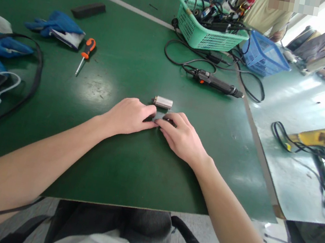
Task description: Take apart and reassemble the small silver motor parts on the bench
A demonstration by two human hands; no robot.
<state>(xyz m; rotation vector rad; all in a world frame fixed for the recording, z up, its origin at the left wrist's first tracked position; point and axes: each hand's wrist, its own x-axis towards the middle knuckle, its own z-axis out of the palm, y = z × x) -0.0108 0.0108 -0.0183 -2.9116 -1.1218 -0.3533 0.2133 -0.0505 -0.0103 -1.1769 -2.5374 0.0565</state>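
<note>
A small grey piece (159, 116) shows between my fingertips, low over the green table (128, 170). My left hand (130, 115) pinches it from the left, thumb and fingers closed. From the other side my right hand (182, 135) closes its fingers on the same piece, the two hands almost touching. Most of the piece is hidden by the fingers, so its exact kind cannot be made out. Just beyond the fingertips lies a silver cylinder (163, 102) on its side, resembling a small motor, apart from both hands.
An orange-handled screwdriver (88, 49), blue gloves (56, 27) and a dark block (88, 10) lie at left. Farther right are a corded electric screwdriver (216, 83), a green basket (208, 39) of cables and a blue basket (264, 55). Other people sit beyond.
</note>
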